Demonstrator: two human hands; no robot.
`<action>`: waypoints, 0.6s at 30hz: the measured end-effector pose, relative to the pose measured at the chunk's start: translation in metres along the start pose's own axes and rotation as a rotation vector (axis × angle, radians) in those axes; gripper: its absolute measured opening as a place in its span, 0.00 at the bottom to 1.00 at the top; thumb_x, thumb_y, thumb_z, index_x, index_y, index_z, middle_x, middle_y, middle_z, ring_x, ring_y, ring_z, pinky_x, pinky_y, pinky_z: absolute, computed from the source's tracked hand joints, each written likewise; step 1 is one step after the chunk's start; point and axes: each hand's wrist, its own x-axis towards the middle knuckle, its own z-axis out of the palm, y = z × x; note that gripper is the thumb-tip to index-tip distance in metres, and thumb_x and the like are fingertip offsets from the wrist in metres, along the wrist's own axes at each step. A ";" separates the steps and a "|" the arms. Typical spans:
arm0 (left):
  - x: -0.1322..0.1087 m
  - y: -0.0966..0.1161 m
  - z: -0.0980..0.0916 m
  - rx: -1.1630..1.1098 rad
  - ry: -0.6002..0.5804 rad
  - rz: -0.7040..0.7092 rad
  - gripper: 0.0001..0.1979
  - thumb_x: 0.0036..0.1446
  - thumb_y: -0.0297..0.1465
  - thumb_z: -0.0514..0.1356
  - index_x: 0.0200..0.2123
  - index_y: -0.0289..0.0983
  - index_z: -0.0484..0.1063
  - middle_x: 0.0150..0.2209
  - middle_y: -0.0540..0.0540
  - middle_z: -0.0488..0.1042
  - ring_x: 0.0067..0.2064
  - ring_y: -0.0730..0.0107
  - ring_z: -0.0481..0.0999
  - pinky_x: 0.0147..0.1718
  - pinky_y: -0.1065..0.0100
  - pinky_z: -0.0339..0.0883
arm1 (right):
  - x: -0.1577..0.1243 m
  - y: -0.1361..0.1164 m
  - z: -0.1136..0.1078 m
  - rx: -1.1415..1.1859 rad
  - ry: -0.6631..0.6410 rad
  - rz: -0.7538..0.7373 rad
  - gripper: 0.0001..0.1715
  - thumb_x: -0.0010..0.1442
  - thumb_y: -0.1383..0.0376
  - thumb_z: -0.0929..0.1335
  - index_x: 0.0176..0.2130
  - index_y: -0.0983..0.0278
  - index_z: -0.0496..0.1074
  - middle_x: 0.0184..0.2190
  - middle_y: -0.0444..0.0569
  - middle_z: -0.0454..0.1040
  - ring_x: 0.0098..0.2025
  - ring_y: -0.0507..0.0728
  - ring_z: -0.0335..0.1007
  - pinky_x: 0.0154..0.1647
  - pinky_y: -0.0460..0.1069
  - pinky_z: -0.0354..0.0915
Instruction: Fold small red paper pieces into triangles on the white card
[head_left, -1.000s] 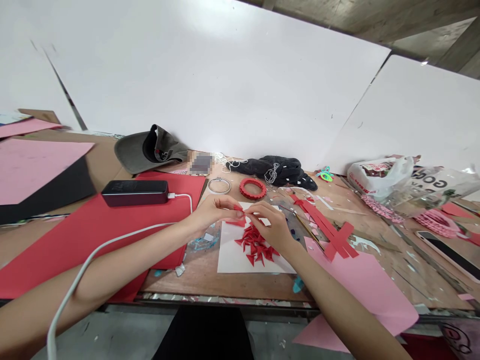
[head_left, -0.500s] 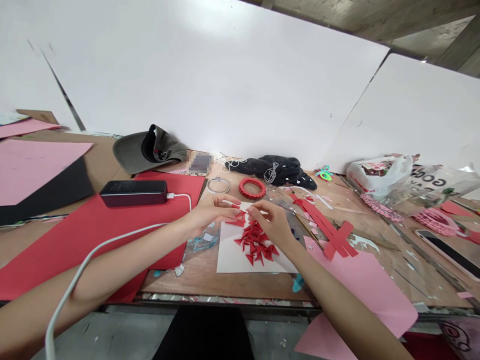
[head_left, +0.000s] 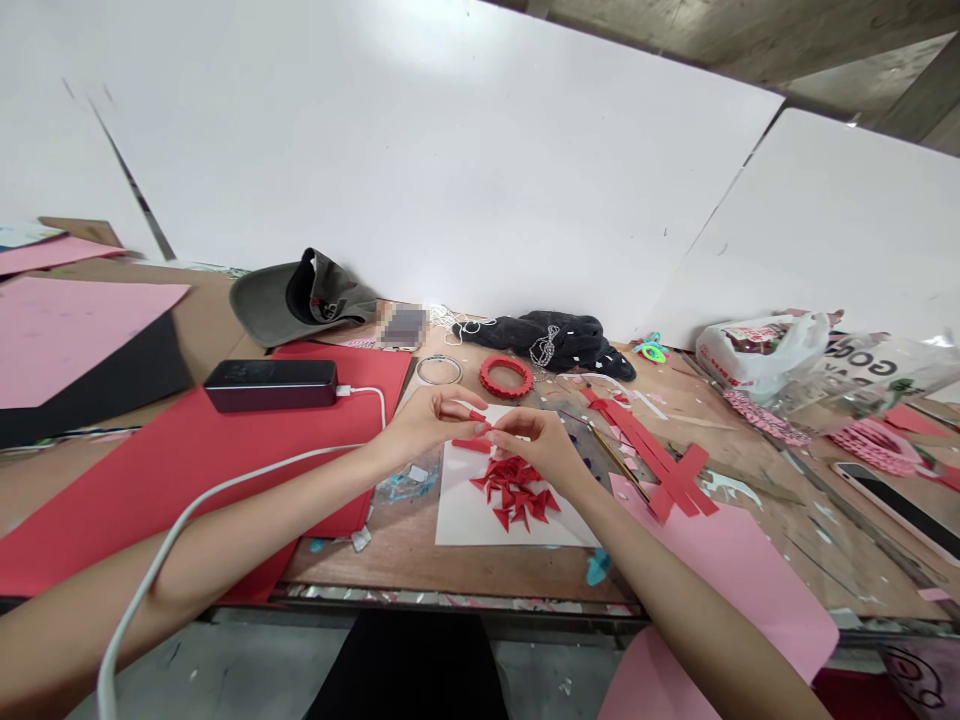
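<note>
My left hand (head_left: 426, 426) and my right hand (head_left: 538, 440) meet over a white sheet of paper (head_left: 459, 515). Their fingertips pinch a small red paper piece (head_left: 478, 416) between them; its folds are partly hidden by the fingers. Just below the hands lies a pile of folded red paper pieces (head_left: 516, 492), pointed and triangular. A short red paper strip (head_left: 471, 445) rests on the sheet under my left fingers. Behind the hands sits a red ring of folded paper (head_left: 506, 377), with a roll of clear tape (head_left: 439, 370) to its left.
On the left, a power bank (head_left: 270, 385) with a white cable (head_left: 225, 482) lies on red paper (head_left: 135, 490); the cable crosses my left forearm. A cap (head_left: 304, 300) stands behind. Rightward are red strips (head_left: 645, 440), pink paper (head_left: 739, 560), a phone (head_left: 904, 505) and a plastic bag (head_left: 765, 350).
My fingertips have closed in on each other around the small red paper piece. My right hand has shifted slightly, and the strip under my left fingers shows narrower. The pile looks the same.
</note>
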 end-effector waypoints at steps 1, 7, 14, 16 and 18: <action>0.000 0.000 0.000 0.000 -0.001 0.007 0.17 0.44 0.32 0.67 0.39 0.34 0.72 0.30 0.45 0.78 0.32 0.67 0.77 0.33 0.69 0.68 | 0.000 -0.001 0.000 0.031 -0.010 0.023 0.16 0.46 0.55 0.73 0.29 0.65 0.73 0.25 0.45 0.74 0.25 0.52 0.71 0.31 0.49 0.72; 0.000 -0.001 0.000 -0.024 0.014 0.003 0.17 0.44 0.33 0.67 0.38 0.35 0.73 0.30 0.46 0.78 0.31 0.67 0.77 0.33 0.69 0.69 | 0.001 -0.003 -0.003 0.091 -0.026 0.081 0.18 0.50 0.52 0.69 0.30 0.65 0.74 0.25 0.47 0.74 0.27 0.53 0.71 0.32 0.51 0.73; -0.001 0.005 0.000 -0.095 0.023 -0.089 0.18 0.44 0.34 0.68 0.39 0.34 0.73 0.33 0.43 0.79 0.34 0.65 0.78 0.36 0.66 0.70 | 0.000 -0.003 -0.003 -0.203 0.129 -0.167 0.09 0.52 0.59 0.69 0.32 0.63 0.74 0.29 0.48 0.75 0.32 0.55 0.72 0.32 0.49 0.71; -0.001 0.004 0.000 -0.089 0.001 -0.076 0.17 0.44 0.35 0.67 0.39 0.33 0.74 0.33 0.43 0.79 0.34 0.65 0.78 0.37 0.66 0.70 | -0.001 -0.004 -0.003 -0.283 0.165 -0.215 0.08 0.52 0.61 0.69 0.33 0.62 0.75 0.31 0.48 0.75 0.34 0.56 0.72 0.30 0.48 0.70; 0.000 0.003 -0.001 -0.061 -0.001 -0.041 0.17 0.44 0.35 0.67 0.38 0.33 0.74 0.33 0.43 0.79 0.35 0.64 0.78 0.36 0.66 0.70 | -0.002 -0.005 -0.002 -0.298 0.159 -0.217 0.08 0.52 0.60 0.69 0.32 0.62 0.75 0.31 0.48 0.76 0.34 0.55 0.72 0.29 0.47 0.70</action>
